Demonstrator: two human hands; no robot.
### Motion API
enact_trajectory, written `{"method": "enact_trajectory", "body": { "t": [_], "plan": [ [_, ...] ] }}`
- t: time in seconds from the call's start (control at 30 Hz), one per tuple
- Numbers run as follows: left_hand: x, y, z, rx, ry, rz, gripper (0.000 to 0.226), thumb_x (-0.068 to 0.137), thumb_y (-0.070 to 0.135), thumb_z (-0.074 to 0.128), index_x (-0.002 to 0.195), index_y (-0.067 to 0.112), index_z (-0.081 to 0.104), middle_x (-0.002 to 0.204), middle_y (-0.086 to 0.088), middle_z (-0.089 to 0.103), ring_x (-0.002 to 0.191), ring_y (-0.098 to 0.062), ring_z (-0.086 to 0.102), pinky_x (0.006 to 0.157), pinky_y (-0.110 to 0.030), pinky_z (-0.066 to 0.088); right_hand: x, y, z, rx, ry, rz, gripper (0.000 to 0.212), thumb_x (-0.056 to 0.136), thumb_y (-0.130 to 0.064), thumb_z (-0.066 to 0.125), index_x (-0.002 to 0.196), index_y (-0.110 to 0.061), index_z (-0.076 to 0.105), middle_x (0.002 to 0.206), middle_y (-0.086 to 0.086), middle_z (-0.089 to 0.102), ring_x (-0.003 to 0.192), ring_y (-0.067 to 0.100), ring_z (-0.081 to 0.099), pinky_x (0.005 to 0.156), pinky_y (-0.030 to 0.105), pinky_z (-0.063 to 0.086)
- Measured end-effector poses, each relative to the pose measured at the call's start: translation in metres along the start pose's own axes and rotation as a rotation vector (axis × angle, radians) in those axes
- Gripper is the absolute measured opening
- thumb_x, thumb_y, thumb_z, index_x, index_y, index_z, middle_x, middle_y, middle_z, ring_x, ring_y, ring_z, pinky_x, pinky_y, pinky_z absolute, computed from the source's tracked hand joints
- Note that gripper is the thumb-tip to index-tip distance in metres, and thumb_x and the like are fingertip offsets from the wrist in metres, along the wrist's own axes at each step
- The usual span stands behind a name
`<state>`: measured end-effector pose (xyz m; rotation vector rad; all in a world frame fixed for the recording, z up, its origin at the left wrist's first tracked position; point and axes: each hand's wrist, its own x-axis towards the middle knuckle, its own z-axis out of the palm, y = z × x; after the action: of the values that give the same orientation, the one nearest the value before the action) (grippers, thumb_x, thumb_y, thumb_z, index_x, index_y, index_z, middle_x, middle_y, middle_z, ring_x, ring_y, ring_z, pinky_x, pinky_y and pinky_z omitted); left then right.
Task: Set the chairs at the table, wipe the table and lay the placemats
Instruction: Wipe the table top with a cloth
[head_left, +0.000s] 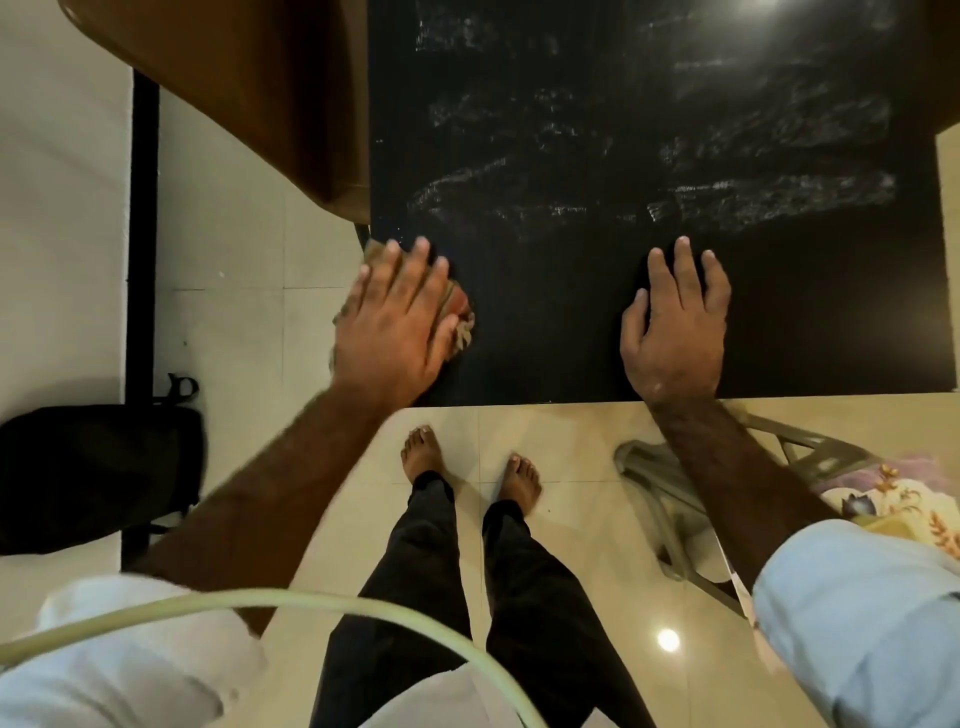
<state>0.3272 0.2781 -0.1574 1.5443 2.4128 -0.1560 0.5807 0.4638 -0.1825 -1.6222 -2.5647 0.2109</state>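
1. The left hand (393, 332) is pressing flat on a crumpled cloth (460, 317), fingers spread over it rather than curled, so the grip is apart and simply pinning the rag down.
2. That cloth is sitting at the near left corner of the black desk (571, 338), poking out beside the thumb.
3. The right hand (675, 327) is lying palm-down and bare on the desk near its front edge, grip apart, well apart from the cloth.
4. Pale smeary streaks (727, 192) are showing across the desk beyond both hands.
5. A brown chair (270, 88) is touching the desk's left side.
6. A folded grey chair (675, 493) is lying on the tiled floor (571, 441), near the bare feet.
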Motion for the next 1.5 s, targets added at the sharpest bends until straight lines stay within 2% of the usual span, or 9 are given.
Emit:
{"method": "enact_trajectory", "body": {
  "t": [0.13,0.27,0.4,0.57,0.73,0.9,1.07,1.3,1.5],
  "plan": [
    [0.077,0.01,-0.024,0.013,0.098,-0.105,0.074,0.113,0.06,0.021,0.175,0.022,0.013,0.184,-0.006,0.005,0.17,-0.03,0.002,0.137,-0.052,0.008,0.0,0.002,-0.001,-0.002,0.023,-0.003,0.054,0.114,-0.037,0.041,0.164,-0.016,0.048,0.176,0.009,0.036,0.164,0.036,0.026,0.129,0.058,0.033],
    [0.1,0.062,-0.027,-0.001,0.068,0.097,0.074,0.112,0.057,0.022,0.175,0.02,0.013,0.184,-0.008,0.006,0.17,-0.032,0.005,0.136,-0.057,0.013,0.002,0.004,-0.002,0.007,-0.008,0.002,0.055,0.114,-0.038,0.041,0.165,-0.018,0.046,0.178,0.008,0.033,0.165,0.035,0.022,0.131,0.058,0.03],
    [0.046,0.065,-0.009,0.013,0.015,0.254,0.072,0.113,0.06,0.023,0.176,0.026,0.013,0.184,-0.006,0.002,0.17,-0.035,0.003,0.134,-0.062,0.013,0.001,0.002,-0.003,0.023,-0.007,0.003,0.056,0.113,-0.038,0.04,0.164,-0.017,0.047,0.177,0.01,0.034,0.165,0.036,0.024,0.13,0.059,0.03],
    [0.04,0.002,-0.012,0.017,-0.032,0.068,0.08,0.109,0.071,0.023,0.174,0.036,-0.006,0.182,-0.014,-0.016,0.168,-0.042,-0.011,0.134,-0.067,0.006,0.004,-0.003,-0.003,0.038,-0.007,0.0,0.055,0.114,-0.037,0.041,0.164,-0.016,0.047,0.177,0.01,0.036,0.165,0.037,0.024,0.131,0.059,0.03],
    [0.12,-0.011,-0.037,0.043,0.044,-0.078,0.085,0.11,0.064,0.016,0.174,0.009,0.006,0.182,-0.022,0.004,0.169,-0.04,0.004,0.136,-0.059,0.013,0.005,-0.004,-0.002,0.027,0.007,0.013,0.056,0.113,-0.038,0.039,0.163,-0.016,0.049,0.176,0.01,0.038,0.164,0.037,0.026,0.13,0.057,0.032],
    [0.149,0.053,-0.039,0.017,0.05,0.051,0.086,0.111,0.06,0.022,0.173,0.003,0.01,0.181,-0.025,0.005,0.169,-0.041,0.005,0.136,-0.059,0.012,0.006,-0.002,-0.003,0.024,0.003,0.017,0.055,0.112,-0.036,0.043,0.163,-0.016,0.05,0.175,0.01,0.039,0.164,0.037,0.027,0.13,0.057,0.032],
    [0.095,0.099,-0.016,0.033,-0.03,0.303,0.084,0.111,0.06,0.025,0.173,0.005,0.011,0.181,-0.024,-0.001,0.169,-0.041,-0.001,0.136,-0.061,0.009,0.004,-0.002,-0.005,0.028,-0.001,0.016,0.053,0.112,-0.031,0.05,0.163,-0.017,0.05,0.175,0.008,0.039,0.164,0.035,0.026,0.129,0.055,0.034],
    [0.092,0.04,-0.022,0.096,-0.022,0.174,0.08,0.11,0.065,0.019,0.174,0.018,0.008,0.184,-0.011,-0.003,0.17,-0.035,-0.003,0.133,-0.068,0.009,0.005,-0.009,-0.008,0.025,0.003,0.027,0.052,0.112,-0.031,0.052,0.162,-0.017,0.05,0.175,0.008,0.039,0.164,0.034,0.027,0.127,0.055,0.038],
    [0.169,0.095,-0.037,0.064,0.076,0.177,0.079,0.111,0.058,0.018,0.174,0.01,0.02,0.183,-0.015,0.011,0.169,-0.034,0.009,0.134,-0.062,0.015,0.005,-0.005,-0.004,0.057,0.03,0.049,0.056,0.112,-0.031,0.053,0.164,-0.011,0.046,0.175,0.015,0.035,0.162,0.035,0.031,0.13,0.05,0.034]
  ]
}}
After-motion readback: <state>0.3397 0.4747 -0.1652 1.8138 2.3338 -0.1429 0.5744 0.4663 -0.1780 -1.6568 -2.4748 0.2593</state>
